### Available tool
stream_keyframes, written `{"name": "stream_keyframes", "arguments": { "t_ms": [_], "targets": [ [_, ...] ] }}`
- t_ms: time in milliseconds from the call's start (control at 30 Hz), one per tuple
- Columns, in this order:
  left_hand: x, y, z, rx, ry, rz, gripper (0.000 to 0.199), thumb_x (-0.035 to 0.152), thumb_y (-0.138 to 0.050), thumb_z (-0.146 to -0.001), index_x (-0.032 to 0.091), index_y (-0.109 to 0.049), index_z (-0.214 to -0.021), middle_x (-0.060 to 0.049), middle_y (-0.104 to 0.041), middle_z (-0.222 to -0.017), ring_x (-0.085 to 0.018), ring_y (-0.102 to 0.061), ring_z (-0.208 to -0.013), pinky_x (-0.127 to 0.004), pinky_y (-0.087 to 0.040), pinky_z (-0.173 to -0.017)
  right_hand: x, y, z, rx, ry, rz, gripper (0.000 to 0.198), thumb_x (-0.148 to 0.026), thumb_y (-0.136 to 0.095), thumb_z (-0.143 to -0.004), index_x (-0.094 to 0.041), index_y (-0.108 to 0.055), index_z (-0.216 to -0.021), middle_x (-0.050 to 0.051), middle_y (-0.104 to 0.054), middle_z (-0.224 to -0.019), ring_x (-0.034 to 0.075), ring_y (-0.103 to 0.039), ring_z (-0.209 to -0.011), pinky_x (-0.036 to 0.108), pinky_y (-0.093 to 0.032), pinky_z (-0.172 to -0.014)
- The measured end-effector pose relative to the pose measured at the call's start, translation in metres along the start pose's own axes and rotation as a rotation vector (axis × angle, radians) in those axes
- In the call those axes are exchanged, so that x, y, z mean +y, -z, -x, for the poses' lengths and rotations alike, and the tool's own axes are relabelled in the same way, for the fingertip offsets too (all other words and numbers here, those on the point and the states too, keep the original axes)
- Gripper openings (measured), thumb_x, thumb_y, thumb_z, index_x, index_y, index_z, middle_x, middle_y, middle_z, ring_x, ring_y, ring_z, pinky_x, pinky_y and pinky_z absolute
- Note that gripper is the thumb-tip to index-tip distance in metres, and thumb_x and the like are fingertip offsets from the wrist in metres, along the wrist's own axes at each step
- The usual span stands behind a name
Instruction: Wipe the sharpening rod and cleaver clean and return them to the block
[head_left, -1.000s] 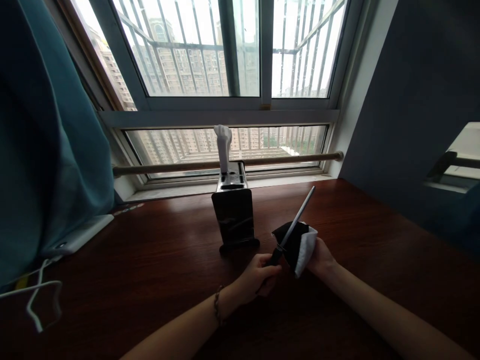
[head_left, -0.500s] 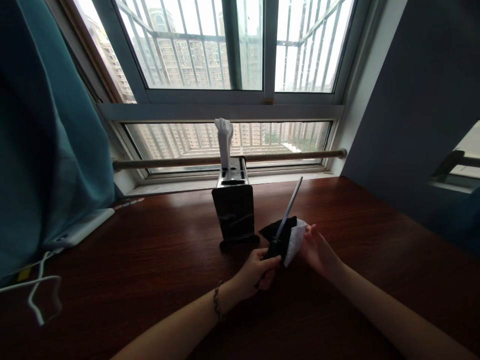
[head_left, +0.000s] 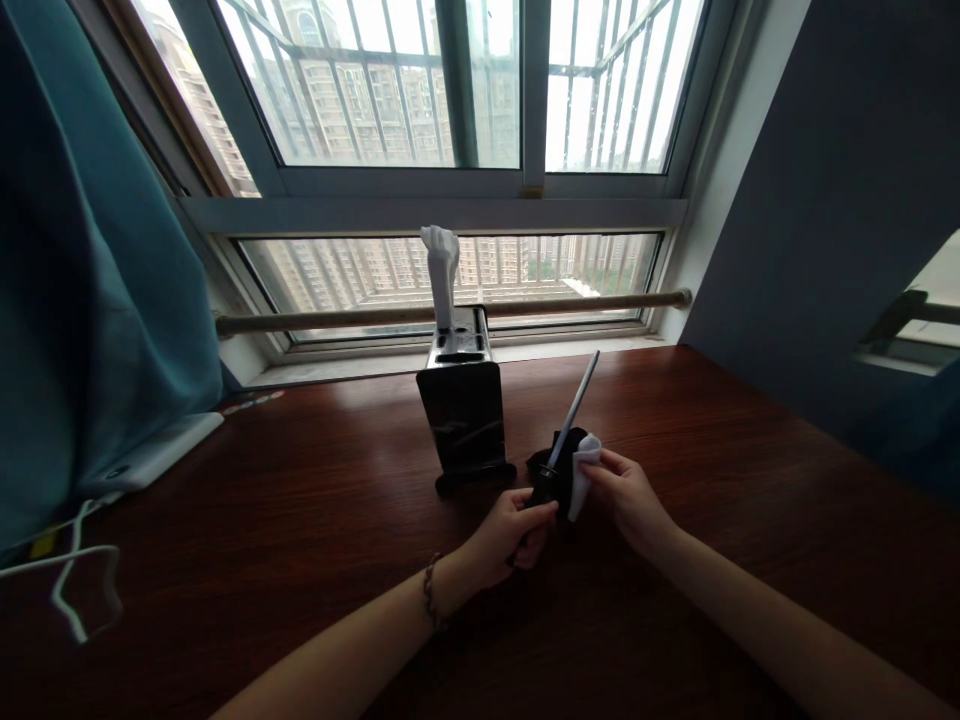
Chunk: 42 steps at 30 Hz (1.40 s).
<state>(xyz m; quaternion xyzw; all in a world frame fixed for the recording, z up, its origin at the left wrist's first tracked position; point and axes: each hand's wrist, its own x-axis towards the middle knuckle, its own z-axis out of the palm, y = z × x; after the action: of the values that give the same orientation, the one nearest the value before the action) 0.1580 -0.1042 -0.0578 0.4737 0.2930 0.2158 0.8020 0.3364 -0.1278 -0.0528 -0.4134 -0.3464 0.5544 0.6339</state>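
My left hand (head_left: 517,530) is closed around the black handle of a honing steel (head_left: 574,407), its thin grey rod pointing up and away to the right. Just right of the handle, a black and white cloth (head_left: 585,468) is pinched between the fingers and thumb of my right hand (head_left: 626,495). The cloth's black part lies behind the steel's guard, while its white part hangs at my fingertips. Beyond my left hand stands a black knife block (head_left: 463,420) with slots in its top. From one slot rises a white, wrapped-looking handle (head_left: 442,275).
Everything stands on a dark red-brown wooden table (head_left: 315,470). A blue curtain (head_left: 142,250) hangs at the left, above a white flat device (head_left: 169,450) with a white cable (head_left: 75,590). Behind the table runs a rail (head_left: 337,318) before the window.
My right hand has closed its fingers on the cloth, which is now more bunched and drawn in toward the steel. The left hand keeps its hold on the handle. The view has shifted slightly.
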Motion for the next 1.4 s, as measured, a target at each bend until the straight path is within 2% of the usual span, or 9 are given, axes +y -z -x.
{"name": "stream_keyframes", "arguments": {
  "t_ms": [100,233,367,567,700,800,933,1100,1400],
  "targets": [
    [0.0,0.001,-0.001,0.009,-0.011,0.041,0.03,0.04,-0.062,-0.075,0.016,-0.045,-0.074,0.009,-0.032,-0.046,-0.001,-0.023,-0.033,-0.016,-0.013,-0.033,0.001,0.019,-0.015,0.251,0.003,0.147,0.037,-0.031,-0.067,-0.066,-0.013,-0.059,-0.097,0.008,-0.062,-0.093,0.017,-0.058,-0.075,0.028,-0.048,-0.065],
    [0.002,-0.001,0.0,0.033,0.012,0.09,0.03,0.037,-0.063,-0.074,0.016,-0.043,-0.073,0.009,-0.031,-0.047,-0.001,-0.023,-0.033,-0.016,-0.012,-0.034,-0.008,0.045,-0.032,0.578,0.161,0.669,0.056,-0.03,-0.07,-0.059,-0.016,-0.051,-0.11,0.013,-0.049,-0.115,0.022,-0.054,-0.085,0.031,-0.043,-0.068],
    [0.003,-0.002,0.001,0.044,0.015,0.088,0.029,0.037,-0.063,-0.074,0.016,-0.043,-0.074,0.009,-0.032,-0.047,-0.001,-0.023,-0.033,-0.016,-0.011,-0.034,-0.014,0.05,-0.031,0.388,0.215,1.422,0.051,-0.048,-0.055,-0.078,-0.013,-0.048,-0.115,0.013,-0.058,-0.097,0.026,-0.056,-0.081,0.033,-0.036,-0.064],
    [0.001,-0.001,0.001,0.03,0.003,0.066,0.027,0.036,-0.062,-0.076,0.016,-0.044,-0.074,0.009,-0.032,-0.045,-0.001,-0.022,-0.033,-0.016,-0.012,-0.034,-0.006,0.051,-0.029,0.162,0.112,1.568,0.021,-0.025,-0.053,-0.076,-0.014,-0.059,-0.094,0.012,-0.062,-0.087,0.026,-0.058,-0.081,0.032,-0.037,-0.066],
    [-0.001,0.0,-0.001,0.038,-0.007,0.059,0.027,0.036,-0.062,-0.077,0.016,-0.044,-0.074,0.009,-0.032,-0.046,-0.001,-0.023,-0.033,-0.016,-0.013,-0.033,-0.012,0.053,-0.035,0.293,0.22,1.223,0.017,-0.019,-0.053,-0.071,-0.014,-0.059,-0.086,0.01,-0.063,-0.082,0.024,-0.058,-0.079,0.033,-0.041,-0.072],
    [-0.002,0.002,-0.001,0.023,-0.012,0.053,0.028,0.037,-0.061,-0.077,0.016,-0.044,-0.075,0.009,-0.033,-0.046,-0.001,-0.023,-0.033,-0.016,-0.013,-0.033,-0.022,0.045,-0.034,0.297,0.183,0.453,0.022,-0.017,-0.057,-0.067,-0.015,-0.058,-0.088,0.006,-0.063,-0.083,0.02,-0.059,-0.075,0.031,-0.046,-0.07],
    [-0.003,0.002,-0.002,0.006,-0.007,0.032,0.028,0.038,-0.06,-0.078,0.015,-0.044,-0.073,0.009,-0.033,-0.045,-0.002,-0.024,-0.033,-0.016,-0.014,-0.031,-0.027,0.027,-0.026,0.201,-0.137,-0.486,0.014,-0.011,-0.045,-0.074,-0.011,-0.057,-0.078,0.011,-0.065,-0.082,0.021,-0.063,-0.081,0.035,-0.052,-0.074],
    [-0.005,0.0,-0.002,-0.001,-0.02,-0.075,0.027,0.038,-0.061,-0.077,0.015,-0.045,-0.073,0.009,-0.036,-0.042,-0.003,-0.028,-0.03,-0.016,-0.017,-0.029,-0.009,0.006,-0.013,0.11,-0.33,-0.582,0.02,0.005,-0.046,-0.076,-0.006,-0.06,-0.085,0.009,-0.065,-0.08,0.012,-0.064,-0.071,0.018,-0.053,-0.064],
    [-0.002,-0.008,0.006,-0.046,-0.068,-0.306,0.027,0.037,-0.061,-0.076,0.014,-0.046,-0.071,0.008,-0.039,-0.04,-0.004,-0.032,-0.03,-0.016,-0.02,-0.029,-0.002,0.006,-0.008,-0.16,-0.17,-0.405,0.008,-0.013,-0.066,-0.073,-0.012,-0.063,-0.08,0.003,-0.061,-0.072,0.014,-0.058,-0.065,0.028,-0.052,-0.063]
  ]
}}
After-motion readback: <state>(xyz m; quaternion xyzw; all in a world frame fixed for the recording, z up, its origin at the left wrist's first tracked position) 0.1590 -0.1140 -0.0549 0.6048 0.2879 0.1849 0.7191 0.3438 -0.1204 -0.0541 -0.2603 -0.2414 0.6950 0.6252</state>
